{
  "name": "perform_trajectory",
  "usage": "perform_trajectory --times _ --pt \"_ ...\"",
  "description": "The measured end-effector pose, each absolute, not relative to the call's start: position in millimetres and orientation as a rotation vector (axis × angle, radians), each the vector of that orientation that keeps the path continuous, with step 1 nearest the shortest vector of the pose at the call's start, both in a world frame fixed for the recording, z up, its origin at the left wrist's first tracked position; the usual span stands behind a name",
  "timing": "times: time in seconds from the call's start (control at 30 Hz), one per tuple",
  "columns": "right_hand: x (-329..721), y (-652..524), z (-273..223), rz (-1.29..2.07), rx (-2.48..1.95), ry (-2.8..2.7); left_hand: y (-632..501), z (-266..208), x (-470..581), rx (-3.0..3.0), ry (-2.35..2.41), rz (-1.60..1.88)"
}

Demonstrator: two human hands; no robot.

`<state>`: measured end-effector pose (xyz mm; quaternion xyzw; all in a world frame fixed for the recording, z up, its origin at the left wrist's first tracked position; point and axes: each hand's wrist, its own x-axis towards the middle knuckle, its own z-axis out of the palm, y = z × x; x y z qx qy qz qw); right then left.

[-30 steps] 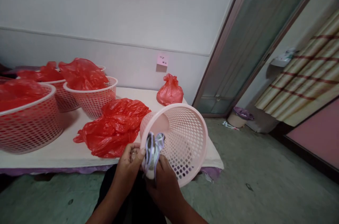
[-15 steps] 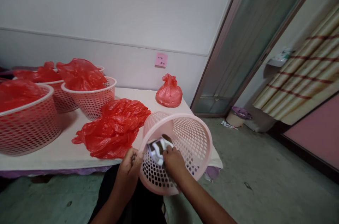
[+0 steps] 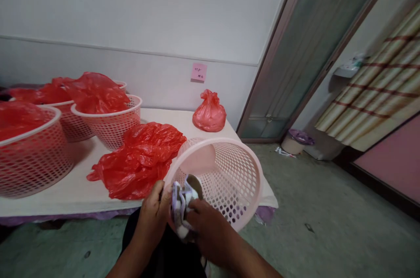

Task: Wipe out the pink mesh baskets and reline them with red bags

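A pink plastic basket point(image 3: 241, 160) lies tipped on its side at the front edge of the table, its mouth facing me. My left hand point(image 3: 153, 211) is closed on the left part of its rim. In my right hand point(image 3: 211, 227) is a folded cloth point(image 3: 184, 197), white and brown with purple edging, held at the basket's mouth. The fingers of that hand are closed on the cloth and partly hidden. Left of the basket lies a crumpled red plastic bag point(image 3: 141, 160).
Several pink baskets point(image 3: 120, 124) holding red bags stand at the left of the white-covered table point(image 3: 154, 115). A tied red bag point(image 3: 209, 116) sits near the wall, below a pink note point(image 3: 198, 72). A bin point(image 3: 293, 143) stands on the floor at the right.
My right hand has drawn the cloth from inside the basket toward me and left, to the rim by my left hand. The basket has tilted slightly.
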<state>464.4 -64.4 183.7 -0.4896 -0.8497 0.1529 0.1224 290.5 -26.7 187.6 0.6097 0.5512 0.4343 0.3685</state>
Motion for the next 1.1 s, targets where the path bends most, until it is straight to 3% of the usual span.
perform_trajectory --times 0.27,0.57,0.83,1.1 --pt "451.7 -86.9 134.0 0.124 -1.567 -2.349 3.7 203.0 294.9 1.584 1.343 1.159" --pt "439.6 -60.5 171.2 0.379 -1.302 -1.766 -49.8 166.7 317.5 1.362 1.223 1.125" --pt "444.6 -44.2 180.9 0.568 -1.061 -2.035 -59.7 138.5 307.1 1.146 1.201 1.203" --pt "474.7 2.8 135.3 0.168 -1.838 -2.391 -71.5 146.6 307.3 1.421 1.207 0.982"
